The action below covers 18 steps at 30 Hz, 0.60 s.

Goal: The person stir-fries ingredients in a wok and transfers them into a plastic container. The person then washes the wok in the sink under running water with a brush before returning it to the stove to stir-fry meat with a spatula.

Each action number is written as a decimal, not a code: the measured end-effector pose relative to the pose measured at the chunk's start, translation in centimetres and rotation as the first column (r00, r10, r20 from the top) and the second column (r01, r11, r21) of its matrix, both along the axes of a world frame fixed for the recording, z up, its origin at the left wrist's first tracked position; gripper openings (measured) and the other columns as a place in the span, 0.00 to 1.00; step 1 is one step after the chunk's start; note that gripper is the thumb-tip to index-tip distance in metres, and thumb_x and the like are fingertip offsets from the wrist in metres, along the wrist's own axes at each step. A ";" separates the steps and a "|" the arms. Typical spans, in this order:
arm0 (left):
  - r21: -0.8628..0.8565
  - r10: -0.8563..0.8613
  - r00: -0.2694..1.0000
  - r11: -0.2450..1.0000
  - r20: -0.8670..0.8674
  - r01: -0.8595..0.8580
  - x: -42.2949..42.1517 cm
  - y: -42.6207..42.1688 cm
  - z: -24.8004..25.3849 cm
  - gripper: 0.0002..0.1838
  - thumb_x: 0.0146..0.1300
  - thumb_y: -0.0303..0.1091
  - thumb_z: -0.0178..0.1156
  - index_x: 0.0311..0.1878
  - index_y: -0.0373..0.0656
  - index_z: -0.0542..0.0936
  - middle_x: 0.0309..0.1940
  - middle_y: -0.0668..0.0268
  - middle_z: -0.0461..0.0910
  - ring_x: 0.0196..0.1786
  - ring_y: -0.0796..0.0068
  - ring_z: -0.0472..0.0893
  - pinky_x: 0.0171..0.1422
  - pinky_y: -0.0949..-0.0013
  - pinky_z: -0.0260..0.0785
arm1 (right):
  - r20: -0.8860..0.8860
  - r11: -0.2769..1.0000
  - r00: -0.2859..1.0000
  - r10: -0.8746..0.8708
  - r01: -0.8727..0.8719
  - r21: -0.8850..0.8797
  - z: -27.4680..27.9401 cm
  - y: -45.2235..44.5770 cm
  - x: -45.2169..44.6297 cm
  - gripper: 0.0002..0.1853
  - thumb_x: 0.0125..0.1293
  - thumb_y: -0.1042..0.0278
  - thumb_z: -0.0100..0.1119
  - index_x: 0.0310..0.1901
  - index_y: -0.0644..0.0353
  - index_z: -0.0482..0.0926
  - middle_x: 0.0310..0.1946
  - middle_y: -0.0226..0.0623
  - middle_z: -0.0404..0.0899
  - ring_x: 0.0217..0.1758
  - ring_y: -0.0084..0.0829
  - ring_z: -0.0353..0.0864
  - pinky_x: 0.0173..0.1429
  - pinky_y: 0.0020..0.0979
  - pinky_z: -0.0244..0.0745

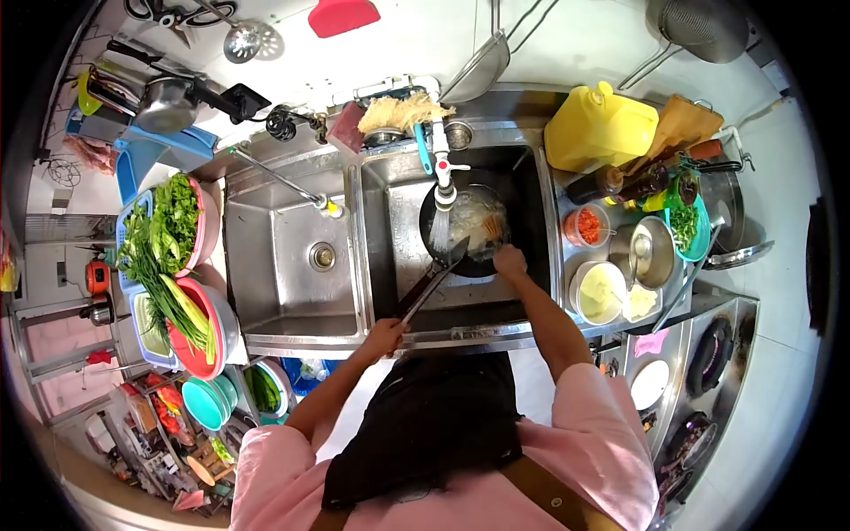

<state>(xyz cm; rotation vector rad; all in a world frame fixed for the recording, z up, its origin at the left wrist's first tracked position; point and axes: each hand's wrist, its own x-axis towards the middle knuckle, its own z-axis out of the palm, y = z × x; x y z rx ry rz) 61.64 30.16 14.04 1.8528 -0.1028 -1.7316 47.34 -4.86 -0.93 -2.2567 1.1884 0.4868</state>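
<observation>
A dark wok (431, 209) sits in the right sink basin, with foamy water in it. Water runs into it from a white tap (444, 193). My left hand (386, 338) is closed at the basin's front edge around the wok's dark handle (414, 299). A spatula (458, 255) with a long metal shaft lies along that handle, its dark blade over the wok's near rim; its shaft end also reaches my left hand. My right hand (510, 261) is closed on a scrubbing brush (492, 230) with tan bristles, inside the wok. Its grip is hidden by my fingers.
The left basin (274, 265) has a second tap (323, 203). Leafy greens (177, 212) and a red basin (208, 305) stand left. On the right counter are a yellow jug (598, 128), chopped red peppers (588, 226), a steel pot (651, 252) and a pale-filled bowl (600, 294).
</observation>
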 end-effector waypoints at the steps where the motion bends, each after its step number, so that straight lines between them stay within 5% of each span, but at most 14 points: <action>1: -0.012 0.081 0.990 0.997 -0.114 -0.083 0.1 0.5 1.3 0.23 0.76 0.52 0.50 0.49 0.39 0.79 0.20 0.72 0.67 0.19 0.81 0.67 0.19 0.73 0.59 | 0.039 0.993 0.996 -0.080 0.076 0.093 0.2 -0.5 -0.2 0.21 0.71 0.56 0.49 0.45 0.67 0.83 0.46 0.58 0.82 0.47 0.58 0.83 0.51 0.54 0.78; 5: 0.062 0.282 0.890 0.958 -0.359 -0.279 0.1 1.7 1.3 0.24 0.79 0.50 0.43 0.44 0.37 0.79 0.16 0.72 0.65 0.12 0.79 0.61 0.15 0.72 0.54 | 0.216 0.942 0.968 -0.125 0.048 0.333 5.0 2.5 -1.0 0.22 0.75 0.54 0.47 0.46 0.65 0.84 0.48 0.54 0.83 0.46 0.59 0.82 0.49 0.54 0.80; 8: 0.036 0.010 1.000 0.999 -0.007 -0.010 -1.0 1.8 -0.2 0.26 0.79 0.52 0.43 0.36 0.39 0.77 0.15 0.71 0.66 0.10 0.79 0.61 0.13 0.71 0.54 | 0.076 0.985 0.991 0.109 -0.118 0.125 1.3 7.3 -0.7 0.19 0.68 0.55 0.51 0.47 0.61 0.83 0.34 0.49 0.86 0.37 0.56 0.86 0.43 0.54 0.79; 10: 0.034 0.064 0.998 0.997 -0.028 -0.063 -1.5 2.6 -0.3 0.28 0.78 0.55 0.43 0.29 0.42 0.73 0.12 0.72 0.65 0.08 0.78 0.62 0.11 0.69 0.54 | -0.001 0.867 0.867 0.498 -0.498 -0.022 -0.2 9.0 -2.7 0.21 0.67 0.59 0.52 0.55 0.64 0.78 0.34 0.52 0.86 0.34 0.58 0.85 0.41 0.55 0.79; 12: 0.032 0.102 0.995 0.994 -0.012 -0.102 -2.0 3.4 -0.4 0.27 0.77 0.56 0.44 0.29 0.42 0.73 0.10 0.72 0.63 0.08 0.77 0.62 0.10 0.69 0.54 | -0.076 0.815 0.816 0.573 -0.577 -0.053 -0.8 7.3 -4.5 0.25 0.66 0.63 0.53 0.62 0.67 0.72 0.33 0.54 0.85 0.32 0.59 0.85 0.39 0.56 0.79; 15: -0.087 0.131 0.990 0.988 0.061 -0.125 -2.5 4.4 -0.2 0.27 0.76 0.55 0.44 0.31 0.40 0.74 0.12 0.70 0.65 0.09 0.77 0.62 0.11 0.69 0.54 | -0.103 0.916 0.911 0.400 -0.401 0.016 -0.1 4.0 -4.5 0.29 0.64 0.66 0.54 0.65 0.70 0.67 0.33 0.55 0.85 0.34 0.58 0.85 0.39 0.56 0.80; 18: -0.119 0.223 0.964 0.971 0.147 -0.207 -3.6 5.3 0.3 0.26 0.77 0.52 0.44 0.30 0.40 0.74 0.13 0.70 0.66 0.10 0.77 0.63 0.14 0.68 0.55 | -0.077 0.879 0.876 0.475 -0.471 0.067 -1.2 6.6 -2.3 0.24 0.64 0.66 0.55 0.60 0.67 0.72 0.35 0.53 0.85 0.37 0.52 0.87 0.39 0.53 0.81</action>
